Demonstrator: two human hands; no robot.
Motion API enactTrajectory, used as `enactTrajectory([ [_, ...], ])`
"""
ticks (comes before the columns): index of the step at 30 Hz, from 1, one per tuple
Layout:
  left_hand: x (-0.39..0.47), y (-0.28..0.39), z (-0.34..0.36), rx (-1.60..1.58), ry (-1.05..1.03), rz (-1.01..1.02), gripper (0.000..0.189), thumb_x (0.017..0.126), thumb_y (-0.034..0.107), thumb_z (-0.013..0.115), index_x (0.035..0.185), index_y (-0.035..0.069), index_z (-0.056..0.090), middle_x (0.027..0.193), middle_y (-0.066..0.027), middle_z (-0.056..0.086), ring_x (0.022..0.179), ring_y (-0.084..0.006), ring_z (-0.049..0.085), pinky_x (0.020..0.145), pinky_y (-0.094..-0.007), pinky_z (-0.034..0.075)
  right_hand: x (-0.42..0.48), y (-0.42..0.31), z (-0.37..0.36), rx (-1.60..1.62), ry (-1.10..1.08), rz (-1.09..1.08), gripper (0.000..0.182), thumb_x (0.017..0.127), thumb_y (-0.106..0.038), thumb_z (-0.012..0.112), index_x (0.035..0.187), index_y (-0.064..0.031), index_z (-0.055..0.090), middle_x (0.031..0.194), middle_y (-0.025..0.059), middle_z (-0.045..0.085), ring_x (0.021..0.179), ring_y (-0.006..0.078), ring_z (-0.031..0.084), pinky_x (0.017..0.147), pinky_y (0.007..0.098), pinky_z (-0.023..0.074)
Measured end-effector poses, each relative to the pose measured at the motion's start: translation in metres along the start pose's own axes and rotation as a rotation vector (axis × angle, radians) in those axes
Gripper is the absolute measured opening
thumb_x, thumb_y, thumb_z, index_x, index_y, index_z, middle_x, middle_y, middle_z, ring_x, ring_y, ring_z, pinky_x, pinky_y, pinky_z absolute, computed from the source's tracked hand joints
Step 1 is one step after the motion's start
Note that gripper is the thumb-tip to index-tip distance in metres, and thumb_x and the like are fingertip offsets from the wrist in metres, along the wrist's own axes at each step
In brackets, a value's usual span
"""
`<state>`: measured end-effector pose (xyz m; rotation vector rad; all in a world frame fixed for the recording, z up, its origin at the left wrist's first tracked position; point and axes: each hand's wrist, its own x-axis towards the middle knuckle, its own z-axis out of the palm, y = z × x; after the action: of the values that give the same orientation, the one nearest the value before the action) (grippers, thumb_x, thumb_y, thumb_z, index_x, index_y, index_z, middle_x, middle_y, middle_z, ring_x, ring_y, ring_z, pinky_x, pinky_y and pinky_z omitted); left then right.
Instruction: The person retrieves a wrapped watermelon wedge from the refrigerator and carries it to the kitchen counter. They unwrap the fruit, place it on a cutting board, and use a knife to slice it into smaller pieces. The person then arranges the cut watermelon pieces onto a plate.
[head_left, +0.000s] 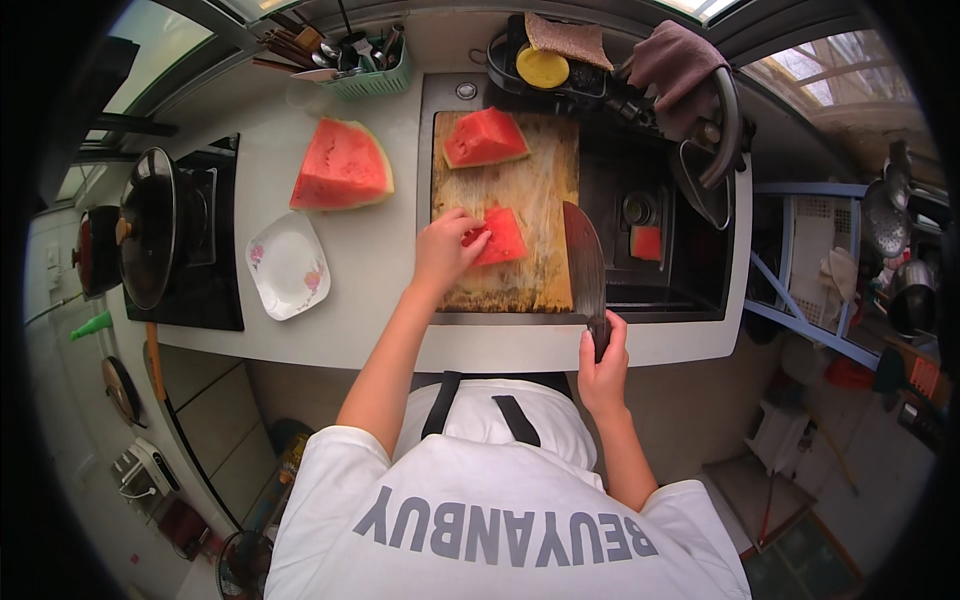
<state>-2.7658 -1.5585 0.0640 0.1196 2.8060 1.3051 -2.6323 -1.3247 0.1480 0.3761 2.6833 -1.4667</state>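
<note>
My left hand (448, 251) has its fingertips on the left side of a flat, rindless piece of watermelon (504, 236), gripping it against the wooden cutting board (551, 161). The board lies over the left part of the sink. My right hand (606, 367) is closed around the dark handle of a broad kitchen knife (586, 255). Its blade points away from me, beside the board's right edge. At the board's far end sits a watermelon chunk with rind (487, 139). A larger watermelon wedge (341, 165) rests on the counter to the left.
A floral white plate (289, 266) is on the counter (360, 300), near a black cooktop (225, 285). In the sink basin (615, 161) lies a small rind piece (646, 243) by the drain. A faucet (724, 135) draped with a cloth, and a green utensil basket (375, 81), stand behind.
</note>
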Motion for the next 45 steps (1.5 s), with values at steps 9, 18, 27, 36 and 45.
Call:
enactTrajectory([
  [9,0.010,-0.043,0.024,-0.363,0.069,-0.357,0.012,0.083,0.010,0.070,0.086,-0.001,0.069,0.082,-0.0103,0.070,0.068,-0.0169,0.066,0.062,-0.0298,0.051,0.005,-0.004,-0.015,0.053,-0.007,0.087,0.030,0.095,-0.011,0.052,0.122,-0.0013,0.043,0.079,0.0080,0.055,0.067,0.0167,0.053,0.063,0.0310,0.0441],
  [18,-0.019,0.001,0.009,-0.202,0.227,-0.199,0.017,0.078,0.011,0.075,0.092,0.005,0.068,0.088,-0.0054,0.066,0.083,-0.0212,0.064,0.077,-0.0342,0.048,0.010,0.005,-0.018,0.068,0.072,0.078,0.027,0.096,-0.011,0.052,0.120,-0.0016,0.045,0.075,0.0019,0.051,0.064,0.0089,0.046,0.058,0.0261,0.0394],
  [27,-0.036,0.016,0.023,0.280,0.211,0.365,0.021,0.070,0.014,0.079,0.088,0.012,0.069,0.084,0.0000,0.061,0.079,-0.0192,0.057,0.079,-0.0367,0.038,0.017,0.007,-0.015,0.019,0.008,0.166,0.035,0.095,-0.014,0.054,0.125,-0.0010,0.043,0.094,0.0182,0.062,0.082,0.0302,0.062,0.076,0.0381,0.0487],
  [36,-0.031,0.020,0.027,0.235,0.148,0.302,0.018,0.070,0.010,0.077,0.083,0.011,0.064,0.081,-0.0008,0.060,0.078,-0.0204,0.056,0.078,-0.0359,0.037,0.021,0.005,-0.013,0.014,-0.002,0.166,0.033,0.095,-0.014,0.054,0.123,-0.0010,0.043,0.092,0.0182,0.061,0.080,0.0303,0.062,0.074,0.0381,0.0487],
  [45,-0.045,0.011,0.025,0.159,0.094,0.225,0.014,0.073,0.006,0.073,0.082,0.009,0.063,0.082,-0.0026,0.061,0.078,-0.0219,0.056,0.077,-0.0352,0.038,0.023,0.006,-0.012,0.024,0.011,0.159,0.032,0.095,-0.012,0.054,0.123,-0.0012,0.044,0.091,0.0171,0.061,0.079,0.0291,0.062,0.072,0.0372,0.0487],
])
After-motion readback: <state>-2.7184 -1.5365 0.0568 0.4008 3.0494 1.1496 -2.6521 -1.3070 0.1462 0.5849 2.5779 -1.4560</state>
